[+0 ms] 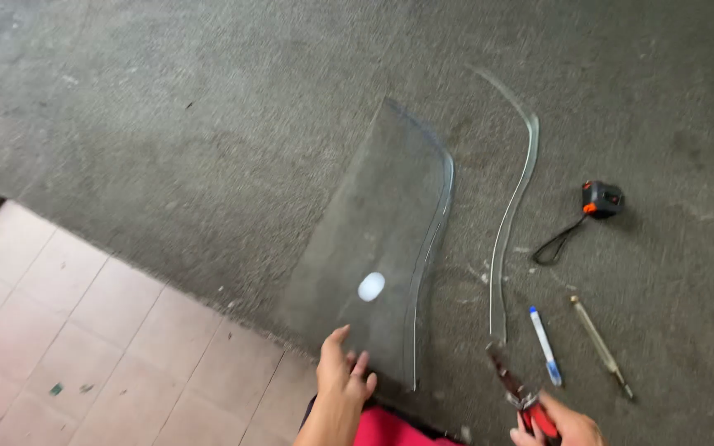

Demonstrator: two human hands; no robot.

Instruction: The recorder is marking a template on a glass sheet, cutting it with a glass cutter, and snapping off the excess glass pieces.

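A clear glass pane (pixel 382 239) with a wavy right edge lies tilted on a grey carpeted surface (pixel 208 124). My left hand (pixel 342 372) grips the pane's near edge, fingers over the glass. My right hand (pixel 559 423), at the bottom right, holds red-handled pliers (pixel 516 388) whose jaws point up toward a thin curved strip of glass (pixel 512 215) lying to the right of the pane. The jaws sit just below the strip's near end.
A black and orange tape measure (pixel 602 198) with a loop strap lies at the right. A blue and white marker (pixel 545 344) and a slim glass cutter (pixel 601 347) rest near the pliers. Pinkish floor tiles (pixel 68 347) lie at the lower left.
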